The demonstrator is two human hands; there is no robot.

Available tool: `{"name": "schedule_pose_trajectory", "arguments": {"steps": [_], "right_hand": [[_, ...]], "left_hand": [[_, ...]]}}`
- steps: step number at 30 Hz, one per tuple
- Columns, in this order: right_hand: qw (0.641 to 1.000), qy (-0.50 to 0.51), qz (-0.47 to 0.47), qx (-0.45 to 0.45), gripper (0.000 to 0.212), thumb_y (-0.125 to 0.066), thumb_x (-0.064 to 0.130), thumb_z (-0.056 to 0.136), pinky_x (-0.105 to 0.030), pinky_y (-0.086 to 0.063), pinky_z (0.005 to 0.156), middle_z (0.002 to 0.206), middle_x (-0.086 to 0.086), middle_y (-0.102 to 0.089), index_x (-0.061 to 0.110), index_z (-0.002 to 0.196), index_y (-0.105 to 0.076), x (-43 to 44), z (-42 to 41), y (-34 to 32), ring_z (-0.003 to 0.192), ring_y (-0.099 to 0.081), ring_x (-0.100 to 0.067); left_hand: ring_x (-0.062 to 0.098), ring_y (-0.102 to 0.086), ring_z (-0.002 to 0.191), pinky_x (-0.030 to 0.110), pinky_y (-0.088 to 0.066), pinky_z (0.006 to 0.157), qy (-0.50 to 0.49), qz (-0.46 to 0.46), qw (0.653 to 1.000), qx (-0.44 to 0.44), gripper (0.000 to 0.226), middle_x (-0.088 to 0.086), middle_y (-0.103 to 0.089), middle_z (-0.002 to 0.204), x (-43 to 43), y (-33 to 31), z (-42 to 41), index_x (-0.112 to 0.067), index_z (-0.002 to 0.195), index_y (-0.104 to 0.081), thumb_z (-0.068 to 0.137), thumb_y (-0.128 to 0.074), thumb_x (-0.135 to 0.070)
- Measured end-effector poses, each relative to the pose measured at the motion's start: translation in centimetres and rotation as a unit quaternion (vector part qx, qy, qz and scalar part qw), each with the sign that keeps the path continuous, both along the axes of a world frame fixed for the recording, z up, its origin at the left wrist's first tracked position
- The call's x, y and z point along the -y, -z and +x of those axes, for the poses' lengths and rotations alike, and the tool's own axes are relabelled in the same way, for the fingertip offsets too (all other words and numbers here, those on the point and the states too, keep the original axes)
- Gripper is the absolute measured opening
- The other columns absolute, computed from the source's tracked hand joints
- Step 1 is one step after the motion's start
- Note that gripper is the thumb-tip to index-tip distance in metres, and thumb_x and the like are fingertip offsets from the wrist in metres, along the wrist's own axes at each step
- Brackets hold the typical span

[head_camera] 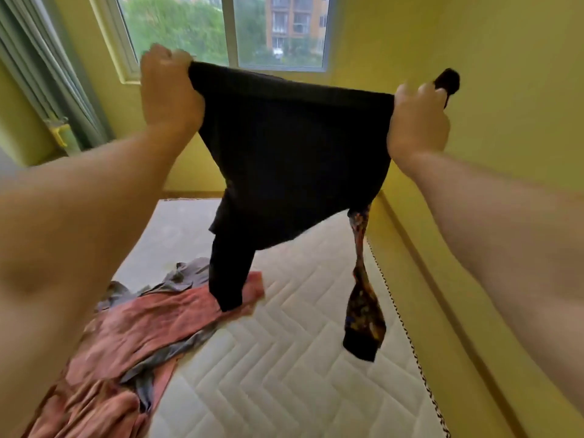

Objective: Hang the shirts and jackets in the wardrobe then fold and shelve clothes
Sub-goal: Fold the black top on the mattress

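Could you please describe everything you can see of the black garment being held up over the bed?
The black garment looks like soft, matte cloth. The left hand and right hand each grip a top corner, pulling its upper edge taut. The body hangs loose above the mattress; one long black part drops to the pink cloth, contact unclear. A patterned strip dangles at its right; whether it belongs is unclear.

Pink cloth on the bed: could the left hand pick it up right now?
Probably not yet: the left hand grips the black garment, held high above the pink cloth. Freed, its way down looks open.
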State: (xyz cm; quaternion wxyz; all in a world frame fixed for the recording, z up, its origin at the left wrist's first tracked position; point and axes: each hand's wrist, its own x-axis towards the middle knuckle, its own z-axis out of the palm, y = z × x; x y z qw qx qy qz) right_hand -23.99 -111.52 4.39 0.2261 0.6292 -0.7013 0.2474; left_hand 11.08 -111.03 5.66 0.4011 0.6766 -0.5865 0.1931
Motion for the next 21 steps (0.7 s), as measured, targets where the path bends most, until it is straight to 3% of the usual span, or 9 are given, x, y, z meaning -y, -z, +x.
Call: {"name": "schedule_pose_trajectory", "arguments": {"steps": [2,6,11,15,19,21], "right_hand": [[1.000,0.012,-0.014,-0.018,0.031,-0.056,-0.012,0.082,-0.044,-0.046,0.067,0.110,-0.021,-0.053,0.006,0.107,-0.052,-0.7,-0.4,-0.3,0.109,-0.049,-0.040],[0.999,-0.005,0.006,-0.035,0.030,-0.060,-0.010,0.079,-0.045,-0.047,0.074,0.107,-0.022,-0.053,0.005,0.104,-0.050,-1.7,-0.9,3.0,0.104,-0.050,-0.041],[0.976,-0.027,0.209,-0.063,0.034,-0.058,0.001,0.084,-0.040,-0.039,0.071,0.117,-0.019,-0.050,0.007,0.116,-0.046,-2.7,-0.8,12.1,0.113,-0.046,-0.035],[0.936,-0.022,0.342,-0.083,0.034,-0.055,0.005,0.090,-0.039,-0.041,0.067,0.120,-0.014,-0.054,0.009,0.123,-0.053,-3.8,-0.9,22.4,0.115,-0.052,-0.032],[0.900,0.018,0.432,-0.043,0.036,-0.047,-0.002,0.091,-0.042,-0.047,0.077,0.125,-0.018,-0.054,0.004,0.125,-0.056,-6.8,-1.4,34.8,0.119,-0.050,-0.035],[0.865,0.031,0.500,-0.020,0.032,-0.048,-0.004,0.088,-0.041,-0.044,0.073,0.122,-0.018,-0.057,0.006,0.116,-0.061,-8.9,-1.3,40.1,0.117,-0.052,-0.036]], "left_hand": [[0.033,-0.048,0.112,0.027,-0.039,0.081,0.024,-0.023,0.999,0.001,0.028,0.018,-0.050,0.122,-0.3,-0.6,-0.2,-0.001,0.104,-0.058,0.079,-0.053,0.011],[0.039,-0.049,0.108,0.039,-0.042,0.079,0.070,0.005,0.997,0.030,0.024,0.023,-0.052,0.115,-1.4,3.0,0.1,0.003,0.100,-0.062,0.078,-0.054,0.007],[0.045,-0.054,0.099,0.051,-0.050,0.077,0.090,0.178,0.976,0.087,0.020,0.026,-0.054,0.109,-3.8,14.4,1.5,0.006,0.106,-0.066,0.090,-0.061,-0.005],[0.042,-0.056,0.098,0.047,-0.053,0.080,0.079,0.338,0.931,0.111,0.020,0.018,-0.055,0.106,-6.1,25.2,1.1,-0.004,0.107,-0.069,0.094,-0.054,-0.006],[0.033,-0.058,0.105,0.042,-0.051,0.077,0.095,0.471,0.857,0.185,0.028,0.010,-0.059,0.107,-9.7,36.3,0.1,-0.013,0.112,-0.071,0.094,-0.051,-0.007],[0.029,-0.057,0.107,0.040,-0.050,0.077,0.101,0.518,0.819,0.226,0.029,0.007,-0.059,0.107,-12.2,41.2,-0.4,-0.015,0.112,-0.071,0.094,-0.050,-0.006]]}}
